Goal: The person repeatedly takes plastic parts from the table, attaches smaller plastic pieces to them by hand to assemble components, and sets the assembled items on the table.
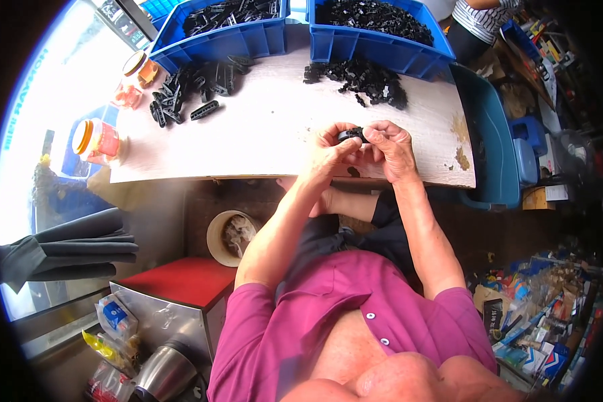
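Observation:
Over the front part of the white table (275, 127), my two hands meet around a small elongated black plastic part (350, 135). My left hand (331, 149) pinches its left end between thumb and fingers. The fingers of my right hand (394, 149) press together at its right end; any smaller piece between them is hidden. Beyond my left hand lies a pile of long black slotted plastic parts (174, 94), with a single one (204, 110) set apart. A heap of small black plastic pieces (372, 82) spreads beyond my right hand.
Two blue bins (231, 43) (382, 50) of black parts line the far edge. Jars (99, 139) (139, 67) stand at left. A teal tub (492, 134) adjoins the right edge. Below are a bucket (216, 238) and red-topped cabinet (181, 285). Another person (479, 23) stands far right.

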`<state>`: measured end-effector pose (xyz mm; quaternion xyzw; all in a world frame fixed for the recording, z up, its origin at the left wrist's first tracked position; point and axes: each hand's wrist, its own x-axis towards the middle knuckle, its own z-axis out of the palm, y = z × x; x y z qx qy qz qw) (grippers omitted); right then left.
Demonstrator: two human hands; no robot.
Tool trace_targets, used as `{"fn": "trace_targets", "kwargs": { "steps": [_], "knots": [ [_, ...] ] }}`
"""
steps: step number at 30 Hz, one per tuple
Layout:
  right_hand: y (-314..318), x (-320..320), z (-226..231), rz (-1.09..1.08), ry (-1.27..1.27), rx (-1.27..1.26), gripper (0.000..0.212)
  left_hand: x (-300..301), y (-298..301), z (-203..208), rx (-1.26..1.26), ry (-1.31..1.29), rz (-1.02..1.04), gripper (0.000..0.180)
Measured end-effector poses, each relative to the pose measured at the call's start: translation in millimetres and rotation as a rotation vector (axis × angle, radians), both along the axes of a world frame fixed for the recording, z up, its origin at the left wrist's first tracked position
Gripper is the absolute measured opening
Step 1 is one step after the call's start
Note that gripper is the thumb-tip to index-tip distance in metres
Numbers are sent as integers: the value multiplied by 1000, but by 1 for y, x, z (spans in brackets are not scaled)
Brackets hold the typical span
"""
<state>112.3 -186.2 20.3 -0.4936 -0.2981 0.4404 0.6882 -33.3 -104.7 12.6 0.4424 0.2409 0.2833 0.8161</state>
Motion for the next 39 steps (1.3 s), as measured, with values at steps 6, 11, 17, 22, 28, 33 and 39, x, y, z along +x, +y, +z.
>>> {"fn": "trace_targets", "kwargs": {
  "steps": [6, 11, 17, 22, 28, 33, 39],
  "knots": [
    [0, 3, -2, -6, -29, -24, 14, 3, -4, 18, -91, 62, 34, 17],
    [2, -1, -1, -38, -40, -10, 19, 0, 1, 7, -110, 18, 56, 22],
    [2, -2, 12, -13, -109, -85, 32, -3, 4, -2, -201, -135, 53, 22],
    [5, -3, 12, 59, -98, -155, 35, -4, 4, -4, -188, -171, 66, 22],
    [5, -8, 10, 53, -162, -147, 26, -4, -5, 1, -124, -106, 95, 21],
    [4, -14, 8, -26, -167, -137, 17, -7, -9, 17, -118, 20, 84, 22],
    [6, -12, 3, -52, -177, -90, 15, -4, -8, 14, -143, -46, 74, 24]
  ]
}}
